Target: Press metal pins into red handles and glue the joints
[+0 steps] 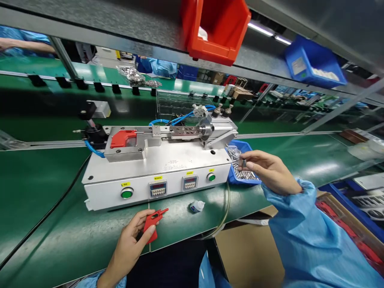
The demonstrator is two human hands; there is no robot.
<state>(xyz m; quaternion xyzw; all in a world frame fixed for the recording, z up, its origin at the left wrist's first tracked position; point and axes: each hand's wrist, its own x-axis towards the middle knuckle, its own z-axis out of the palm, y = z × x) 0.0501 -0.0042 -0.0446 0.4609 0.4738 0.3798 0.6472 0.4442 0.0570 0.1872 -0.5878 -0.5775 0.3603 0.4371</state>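
My left hand (132, 240) grips a red plastic gun-shaped handle (151, 226) with a thin nozzle pointing right, over the bench edge. Between thumb and fingertips, my right hand (268, 170) pinches a small metal cylinder (244, 162). Below and behind it stands a blue bin (244, 182) full of small metal parts. In front of me is a white press fixture (156, 172) with green buttons, two counters and a metal clamp. Another red handle (123, 139) lies in the fixture's nest at the left, its nozzle end towards a metal rod.
A small white bottle (197, 206) lies before the fixture, near a clear hose (227, 204). Overhead, a shelf holds a red bin (213, 52) and a blue bin (315, 66). A cardboard box (249, 252) sits below the bench edge. Co-workers' blue sleeves show across the bench.
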